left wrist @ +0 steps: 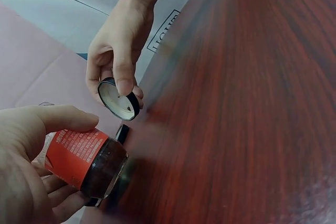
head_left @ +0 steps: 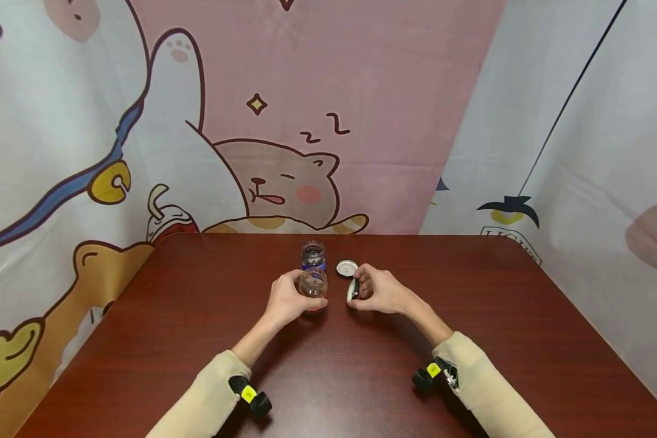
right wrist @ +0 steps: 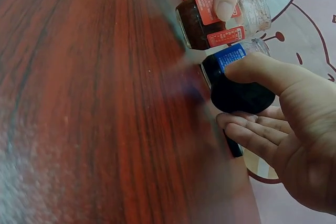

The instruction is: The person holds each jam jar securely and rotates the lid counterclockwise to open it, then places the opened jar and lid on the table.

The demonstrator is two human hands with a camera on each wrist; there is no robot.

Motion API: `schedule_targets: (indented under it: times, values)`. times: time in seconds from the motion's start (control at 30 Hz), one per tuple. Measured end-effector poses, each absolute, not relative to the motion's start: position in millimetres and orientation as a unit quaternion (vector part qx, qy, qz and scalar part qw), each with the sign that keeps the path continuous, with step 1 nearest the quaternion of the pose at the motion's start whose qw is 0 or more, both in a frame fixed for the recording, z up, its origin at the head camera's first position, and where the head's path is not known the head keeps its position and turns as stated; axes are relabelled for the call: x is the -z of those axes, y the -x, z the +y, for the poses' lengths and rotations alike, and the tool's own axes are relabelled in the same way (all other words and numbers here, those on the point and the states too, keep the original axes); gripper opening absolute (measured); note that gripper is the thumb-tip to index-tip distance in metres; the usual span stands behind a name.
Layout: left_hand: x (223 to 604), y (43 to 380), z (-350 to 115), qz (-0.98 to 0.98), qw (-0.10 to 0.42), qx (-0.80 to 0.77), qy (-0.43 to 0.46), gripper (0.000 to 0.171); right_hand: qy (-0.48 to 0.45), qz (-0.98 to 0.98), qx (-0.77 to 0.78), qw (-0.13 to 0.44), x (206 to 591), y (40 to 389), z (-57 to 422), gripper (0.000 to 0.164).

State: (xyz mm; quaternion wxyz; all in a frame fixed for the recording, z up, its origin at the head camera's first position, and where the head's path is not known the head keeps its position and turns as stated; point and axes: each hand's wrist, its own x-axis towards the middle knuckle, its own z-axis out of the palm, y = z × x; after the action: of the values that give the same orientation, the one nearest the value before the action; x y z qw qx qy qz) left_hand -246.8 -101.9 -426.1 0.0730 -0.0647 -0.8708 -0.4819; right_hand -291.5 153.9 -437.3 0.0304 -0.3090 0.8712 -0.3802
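My left hand (head_left: 286, 301) grips an uncapped glass jar (head_left: 313, 283) with a red label (left wrist: 73, 156), dark contents showing at its bottom. A thumb and curled fingers of my right hand (head_left: 382, 291) pinch a black lid (left wrist: 118, 102) on edge, its whitish inside facing the jar. Lid and jar are apart, at about the same distance from me. Just behind the held jar stands a second uncapped glass jar (head_left: 313, 252) with a blue label (right wrist: 231, 55). Another lid (head_left: 347, 268) lies on the table with its pale inside up, beyond the right hand's fingers.
The dark red-brown wooden table (head_left: 197, 359) reaches back to a hanging cloth (head_left: 383, 109) with cartoon animals. More printed cloth (head_left: 597, 182) hangs along the right side. Each sleeved forearm carries a small black wrist camera (head_left: 250, 395).
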Motion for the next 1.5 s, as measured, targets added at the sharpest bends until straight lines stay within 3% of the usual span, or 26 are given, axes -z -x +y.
schedule_targets:
  times: [0.33, 1.13, 1.5]
  values:
    - [430.3, 248.5, -100.7, -0.871, 0.077, 0.482, 0.06, 0.051, 0.304, 0.871, 0.382, 0.053, 438.8, 290.4, 155.5, 0.051]
    - [433.7, 251.2, -101.5, -0.873, 0.07, 0.476, 0.076, 0.055, 0.338, 0.904, 0.261, 0.008, 437.3, 287.7, 161.5, 0.04]
    - [430.8, 252.6, -102.0, -0.878, 0.044, 0.467, 0.095, 0.048, 0.337, 0.909, 0.244, 0.02, 436.9, 285.6, 159.4, 0.04]
